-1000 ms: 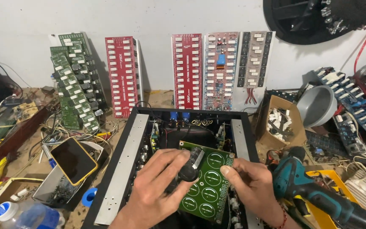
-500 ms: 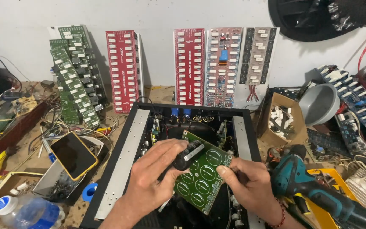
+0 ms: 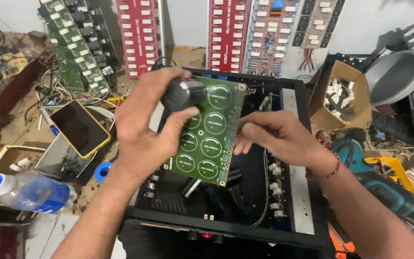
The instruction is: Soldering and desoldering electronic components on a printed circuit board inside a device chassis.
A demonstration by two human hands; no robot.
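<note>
Clear plastic bottle (image 3: pixel 27 192) with a blue cap lies at far left, beside a phone with a yellow case (image 3: pixel 79 127) resting on a small tray. I see my left hand (image 3: pixel 144 129) clenched around a black cylindrical capacitor (image 3: pixel 183 93), pressing it to the green circuit board (image 3: pixel 207 129), which is lifted and tilted over the open black chassis (image 3: pixel 293 192). My right hand (image 3: pixel 276 136) pinches the board's right edge. Further right, a cardboard box (image 3: pixel 341 96) holds white parts, next to a grey bowl (image 3: pixel 394 76); a teal drill (image 3: pixel 384 184) lies near my right wrist.
</note>
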